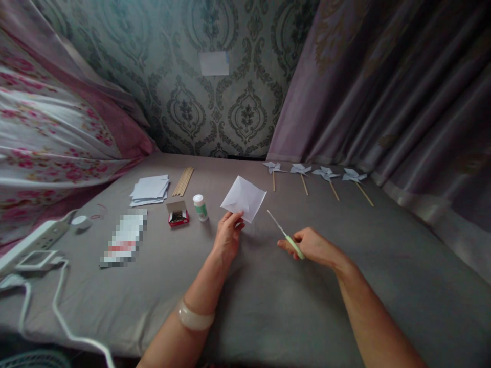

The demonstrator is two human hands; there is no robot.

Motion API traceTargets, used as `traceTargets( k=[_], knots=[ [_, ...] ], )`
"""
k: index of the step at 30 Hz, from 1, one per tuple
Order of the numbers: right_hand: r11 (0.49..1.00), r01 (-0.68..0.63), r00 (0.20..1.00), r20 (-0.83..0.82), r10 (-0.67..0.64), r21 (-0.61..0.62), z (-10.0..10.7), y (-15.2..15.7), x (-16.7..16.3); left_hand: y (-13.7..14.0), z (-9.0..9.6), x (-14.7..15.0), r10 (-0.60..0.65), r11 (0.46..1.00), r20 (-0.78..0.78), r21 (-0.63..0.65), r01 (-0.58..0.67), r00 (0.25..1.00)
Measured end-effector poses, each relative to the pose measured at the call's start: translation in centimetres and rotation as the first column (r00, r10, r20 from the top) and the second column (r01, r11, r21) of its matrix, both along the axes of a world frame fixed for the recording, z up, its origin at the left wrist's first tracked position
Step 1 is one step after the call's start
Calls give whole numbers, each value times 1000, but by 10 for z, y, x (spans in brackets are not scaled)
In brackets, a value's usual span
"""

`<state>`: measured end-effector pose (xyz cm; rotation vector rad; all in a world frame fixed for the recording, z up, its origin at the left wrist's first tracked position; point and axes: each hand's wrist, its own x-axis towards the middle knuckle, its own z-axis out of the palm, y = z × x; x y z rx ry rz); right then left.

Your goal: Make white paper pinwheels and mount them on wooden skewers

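Observation:
My left hand (pixel 229 234) pinches a square sheet of white paper (pixel 245 197) at its lower edge, and the sheet shows crease lines. In my right hand (pixel 310 245) is a pair of scissors (pixel 293 245) with pale green handles. Their blades point up and left toward the paper, a short gap away from its right corner. Whether the blades are apart or together I cannot tell. Left of the paper stands a small white bottle (pixel 200 207) with a green label. Beside it sits an open red box (pixel 178 215) of small dark pieces.
Several paper pinwheels on sticks (pixel 326 175) lie in a row at the back right. A stack of white paper (pixel 150 189) and a bundle of wooden sticks (pixel 183 181) lie at the back left. A power strip (pixel 42 240) with white cables lies at the left edge.

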<state>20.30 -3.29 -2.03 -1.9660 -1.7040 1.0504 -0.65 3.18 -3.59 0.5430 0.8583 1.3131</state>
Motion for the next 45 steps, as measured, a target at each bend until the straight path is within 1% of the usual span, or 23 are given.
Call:
traceTargets(
  k=[1,3,5,6,8,10,12,14,18,20,22,24,25,26,27,28,30,32,34,37,39,42,45],
  knots=[
    [998,62,988,141,-66,32,3,-2,12,0,-1,0,-21,1000,-18,1,21,1000],
    [984,147,868,463,-177,101,10,-7,35,-1,-4,2,-93,996,-77,-3,93,993],
    [967,222,727,641,-248,123,16,-14,58,-2,-7,4,-191,982,-145,-29,188,971],
    [966,237,688,684,-241,102,17,-18,70,-3,-9,5,-243,970,-187,-36,241,952],
    [974,227,691,707,-154,-9,19,-25,91,-4,-13,8,-325,942,-292,-14,336,899],
    [962,223,736,674,-58,-160,19,-30,107,-4,-18,10,-339,918,-431,43,394,836],
    [945,229,765,643,-27,-233,18,-34,118,-1,-22,12,-292,908,-552,97,408,781],
    [946,243,754,656,-44,-215,15,-37,122,2,-27,14,-230,913,-623,128,388,748],
    [965,258,662,737,-139,-50,7,-45,120,5,-30,14,-128,947,-678,133,293,724],
    [960,277,608,766,-207,40,3,-51,117,2,-29,14,-67,957,-728,146,249,683],
    [944,301,542,790,-287,137,0,-56,110,-3,-26,15,28,951,-800,205,230,599],
    [929,278,507,784,-359,245,-3,-57,96,-7,-22,14,161,923,-867,301,238,472],
    [927,233,528,762,-375,295,-4,-56,85,-9,-19,13,225,904,-886,345,252,405],
    [922,158,586,718,-376,353,-6,-54,72,-10,-17,11,274,885,-898,375,275,344],
    [914,27,675,667,-315,405,-9,-50,57,-10,-14,7,302,871,-906,389,301,296],
    [884,-117,758,616,-214,452,-13,-46,41,-10,-12,2,310,861,-911,390,326,272],
    [791,-309,836,547,-39,528,-22,-34,9,-10,-7,-11,286,853,-914,379,359,287],
    [720,-426,840,535,90,547,-32,-21,-16,-11,-3,-28,249,864,-914,360,353,321],
    [703,-469,831,537,146,535,-41,-8,-30,-13,0,-48,207,899,-939,294,326,275],
    [710,-502,811,553,189,494,-48,8,-33,-15,0,-76,176,950,-980,193,246,91],
    [704,-513,808,552,205,491,-51,15,-28,-12,-4,-91,203,965,-979,203,167,14],
    [691,-516,818,532,220,507,-58,20,-20,-2,-12,-104,278,959,-960,276,55,-39],
    [680,-486,849,480,219,549,-64,22,-15,10,-17,-106,332,943,-941,333,-3,-65]
  ],
)
